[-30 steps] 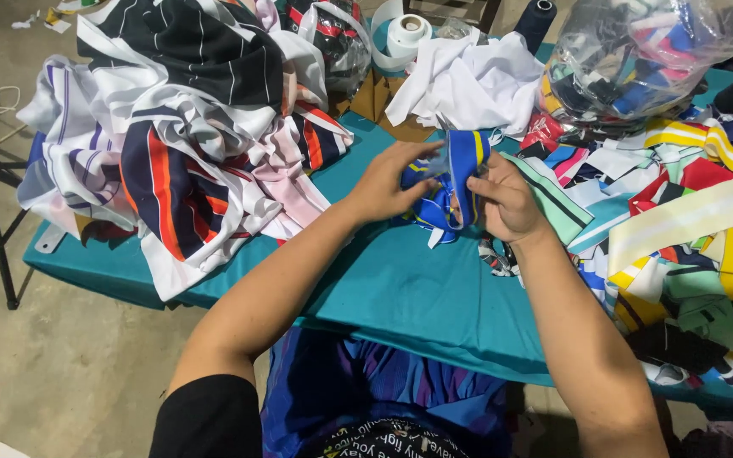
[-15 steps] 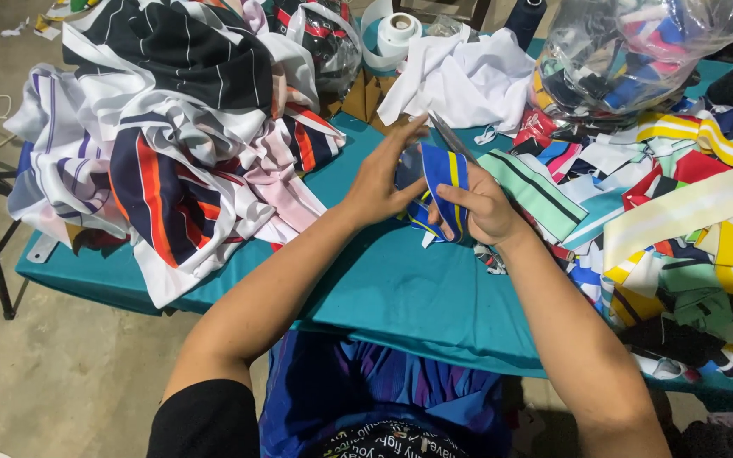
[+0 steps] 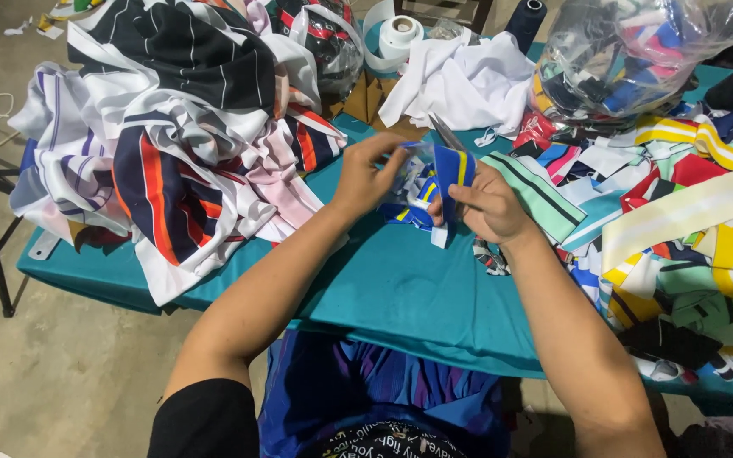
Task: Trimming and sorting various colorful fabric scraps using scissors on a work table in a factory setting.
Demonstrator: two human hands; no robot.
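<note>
Bare concrete floor showed below the near edge of the teal-covered desk, where the person sat close with both forearms reaching over it. Toward the middle of the desk, the left hand pinched the upper end of a blue strip with a yellow stripe, and the right hand was closed around small scissors, blades pointing up and away beside the strip. Judging by this, the step in hand was trimming the strip, and the next move would call for the fabric held taut and the blades brought squarely to its edge. Striped yellow, green and white strips covered the right side. Along the left edge rose a heap of striped garments. At the far edge lay white cloth, a tape roll and a clear bag of scraps
</note>
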